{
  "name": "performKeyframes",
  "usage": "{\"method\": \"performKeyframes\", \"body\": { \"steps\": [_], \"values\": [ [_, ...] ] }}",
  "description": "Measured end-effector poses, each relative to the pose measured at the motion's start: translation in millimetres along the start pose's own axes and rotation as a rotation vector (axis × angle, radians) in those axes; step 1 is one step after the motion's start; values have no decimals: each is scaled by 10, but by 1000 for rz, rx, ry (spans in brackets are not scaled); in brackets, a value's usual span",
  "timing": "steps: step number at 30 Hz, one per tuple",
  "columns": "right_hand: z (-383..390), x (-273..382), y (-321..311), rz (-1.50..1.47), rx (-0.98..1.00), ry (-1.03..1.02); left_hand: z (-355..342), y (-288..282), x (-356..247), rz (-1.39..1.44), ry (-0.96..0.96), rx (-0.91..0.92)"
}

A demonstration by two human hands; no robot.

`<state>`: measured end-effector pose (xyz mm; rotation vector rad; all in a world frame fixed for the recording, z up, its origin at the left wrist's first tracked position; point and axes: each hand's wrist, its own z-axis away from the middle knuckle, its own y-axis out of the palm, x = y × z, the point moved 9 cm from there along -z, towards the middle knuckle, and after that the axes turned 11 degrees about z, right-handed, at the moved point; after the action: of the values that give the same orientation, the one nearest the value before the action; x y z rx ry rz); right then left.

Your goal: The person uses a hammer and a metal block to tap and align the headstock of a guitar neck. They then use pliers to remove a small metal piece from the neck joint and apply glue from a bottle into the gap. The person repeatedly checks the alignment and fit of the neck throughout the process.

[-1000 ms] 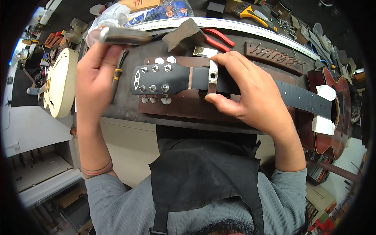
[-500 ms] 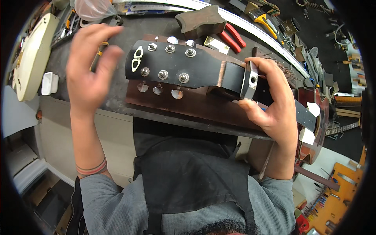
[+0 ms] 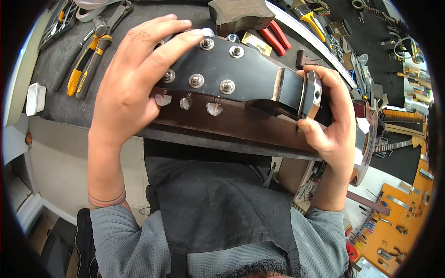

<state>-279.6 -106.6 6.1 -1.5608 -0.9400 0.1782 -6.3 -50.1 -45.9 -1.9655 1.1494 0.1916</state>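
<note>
Two bare hands are at work on a black, flat-faced guitar headstock with silver tuners (image 3: 252,69), which lies parallel to the near edge of the dark-topped table (image 3: 69,107), above a flat reddish-brown board (image 3: 222,126). From where I stand, the left hand (image 3: 134,78) covers its left end, fingers stretched across the face and thumb by the near-side tuner buttons; I can't tell whether it is gripping. The right hand (image 3: 331,111) pinches a silver metal block with a round hole (image 3: 314,95) between thumb and fingers, across the black neck just beyond the nut. Toward the table's far edge sit a dark, concave-sided block (image 3: 241,17) and, beside it, red-handled pliers (image 3: 276,39). A yellow-and-grey-handled tool (image 3: 91,65) lies left of the left hand; a small white plastic tray (image 3: 35,99) sits nearer the table's left near corner.
</note>
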Motion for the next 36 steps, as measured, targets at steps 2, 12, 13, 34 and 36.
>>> {"method": "performKeyframes", "body": {
  "steps": [2, 12, 13, 34, 36],
  "values": [
    [-15, 28, 2, -19, 7, -4, 10, -54, 25, -35, 85, -151],
    [45, 76, -264, 32, 5, -18, -131, -174, -248, -5, 90, -218],
    [29, 100, -317, -27, -16, -32, -170, -246, -283, 20, 93, -239],
    [630, 889, -2231, 25, -344, -93, -1643, -1246, -1919, -34, -21, -256],
    [681, 904, -2303, 47, -356, -84, -1672, -1262, -2016, -66, -21, -237]
  ]
}}
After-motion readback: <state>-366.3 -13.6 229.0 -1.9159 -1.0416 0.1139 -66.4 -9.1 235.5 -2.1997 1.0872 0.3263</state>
